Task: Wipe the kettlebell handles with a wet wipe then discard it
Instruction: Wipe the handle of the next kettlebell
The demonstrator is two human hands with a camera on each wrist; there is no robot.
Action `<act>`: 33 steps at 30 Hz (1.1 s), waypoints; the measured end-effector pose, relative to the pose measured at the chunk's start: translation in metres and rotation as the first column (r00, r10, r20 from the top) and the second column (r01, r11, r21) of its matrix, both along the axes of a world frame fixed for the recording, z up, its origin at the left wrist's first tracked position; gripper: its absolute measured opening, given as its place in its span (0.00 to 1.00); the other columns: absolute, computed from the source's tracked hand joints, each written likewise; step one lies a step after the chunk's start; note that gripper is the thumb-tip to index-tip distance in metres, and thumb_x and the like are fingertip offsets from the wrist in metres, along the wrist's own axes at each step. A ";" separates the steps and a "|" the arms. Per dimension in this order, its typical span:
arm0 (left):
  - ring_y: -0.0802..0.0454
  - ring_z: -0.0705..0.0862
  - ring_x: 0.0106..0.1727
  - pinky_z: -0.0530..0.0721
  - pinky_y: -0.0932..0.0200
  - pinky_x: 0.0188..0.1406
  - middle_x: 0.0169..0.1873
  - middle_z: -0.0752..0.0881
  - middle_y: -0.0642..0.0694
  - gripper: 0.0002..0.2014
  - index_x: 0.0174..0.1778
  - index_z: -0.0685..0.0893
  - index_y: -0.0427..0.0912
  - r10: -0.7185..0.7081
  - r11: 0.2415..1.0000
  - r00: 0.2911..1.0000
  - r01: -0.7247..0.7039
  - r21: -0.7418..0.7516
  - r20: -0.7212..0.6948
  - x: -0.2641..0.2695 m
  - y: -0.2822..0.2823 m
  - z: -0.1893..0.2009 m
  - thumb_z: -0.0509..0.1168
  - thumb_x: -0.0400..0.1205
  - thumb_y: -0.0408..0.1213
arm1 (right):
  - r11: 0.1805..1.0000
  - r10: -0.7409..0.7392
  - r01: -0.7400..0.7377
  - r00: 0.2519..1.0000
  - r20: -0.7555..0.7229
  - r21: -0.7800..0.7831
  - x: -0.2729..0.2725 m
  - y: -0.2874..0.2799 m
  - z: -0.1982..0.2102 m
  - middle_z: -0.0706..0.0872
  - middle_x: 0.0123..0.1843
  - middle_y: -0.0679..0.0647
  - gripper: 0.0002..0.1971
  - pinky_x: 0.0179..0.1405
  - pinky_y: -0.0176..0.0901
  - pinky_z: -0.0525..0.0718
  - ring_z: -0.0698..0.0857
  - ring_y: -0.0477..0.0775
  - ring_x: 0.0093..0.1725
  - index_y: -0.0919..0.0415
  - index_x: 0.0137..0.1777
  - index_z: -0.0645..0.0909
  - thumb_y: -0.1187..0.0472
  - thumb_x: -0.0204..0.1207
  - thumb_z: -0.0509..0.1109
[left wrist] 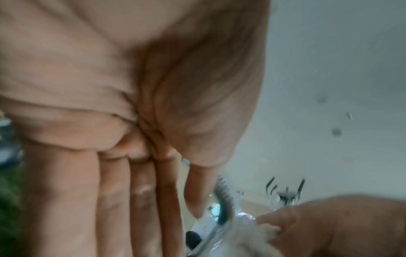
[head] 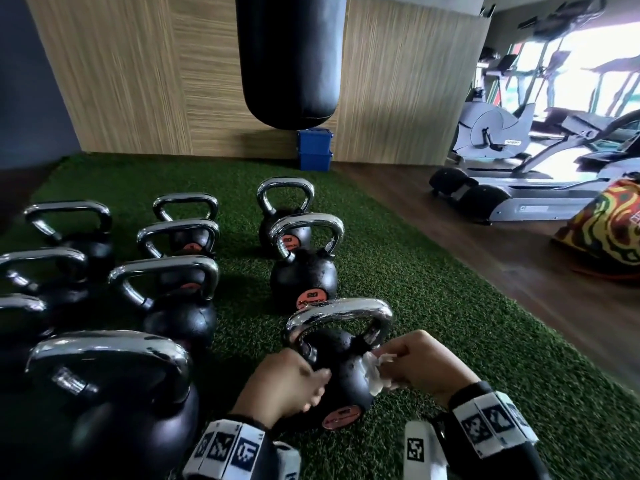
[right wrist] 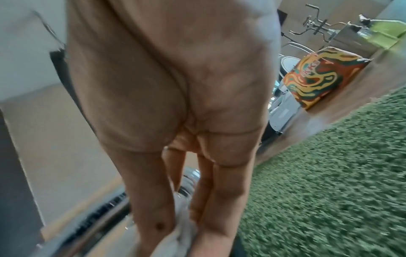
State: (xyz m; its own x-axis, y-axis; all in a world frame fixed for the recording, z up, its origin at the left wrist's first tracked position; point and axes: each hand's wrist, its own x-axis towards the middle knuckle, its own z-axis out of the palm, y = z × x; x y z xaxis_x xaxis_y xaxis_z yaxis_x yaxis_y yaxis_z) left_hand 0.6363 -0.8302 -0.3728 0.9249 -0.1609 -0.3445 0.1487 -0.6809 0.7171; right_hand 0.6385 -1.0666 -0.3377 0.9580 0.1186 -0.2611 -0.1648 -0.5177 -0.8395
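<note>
Several black kettlebells with chrome handles stand in rows on green turf. The nearest one in the right row (head: 341, 370) has a wet-looking chrome handle (head: 341, 310). My left hand (head: 294, 382) lies with straight fingers against the left side of its ball, below the handle. My right hand (head: 412, 367) pinches a crumpled white wet wipe (head: 374, 374) against the ball at the handle's right foot. In the right wrist view, thumb and fingers hold the wipe (right wrist: 184, 238) beside the chrome (right wrist: 189, 180). The left wrist view shows my left fingers (left wrist: 123, 200) stretched out together, the wipe (left wrist: 248, 241) at the bottom.
Two more kettlebells (head: 304, 271) stand behind the near one, and several larger ones (head: 114, 393) fill the left. A black punching bag (head: 291, 60) hangs over blue boxes (head: 315, 150). A colourful bag (head: 609, 230) and exercise machines (head: 512, 161) stand on the wooden floor to the right.
</note>
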 end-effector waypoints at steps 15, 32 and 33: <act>0.51 0.94 0.48 0.91 0.61 0.45 0.49 0.95 0.39 0.11 0.50 0.97 0.44 0.168 0.440 0.980 -0.173 -0.881 -0.109 -0.013 -0.028 0.048 0.80 0.72 0.37 | 0.996 -0.077 0.092 0.813 0.578 0.004 -0.015 0.025 0.040 0.80 0.28 0.43 0.18 0.27 0.34 0.74 0.73 0.39 0.27 0.48 0.43 0.79 0.56 0.57 0.85; 0.50 0.87 0.40 0.87 0.52 0.47 0.39 0.94 0.50 0.05 0.45 0.95 0.44 0.031 0.998 0.451 -0.069 0.000 0.892 0.014 -0.063 0.062 0.73 0.82 0.36 | 0.747 -0.539 0.451 0.841 0.046 0.489 0.038 0.037 -0.078 0.93 0.42 0.61 0.06 0.39 0.43 0.84 0.86 0.51 0.39 0.65 0.46 0.89 0.67 0.71 0.80; 0.50 0.86 0.38 0.86 0.51 0.46 0.38 0.94 0.51 0.05 0.42 0.94 0.45 0.036 0.996 0.449 -0.091 0.006 0.893 0.013 -0.061 0.061 0.74 0.81 0.36 | 0.763 -0.535 0.442 0.841 0.077 0.471 0.037 0.035 -0.081 0.92 0.40 0.59 0.05 0.39 0.46 0.82 0.85 0.51 0.38 0.65 0.44 0.88 0.65 0.71 0.81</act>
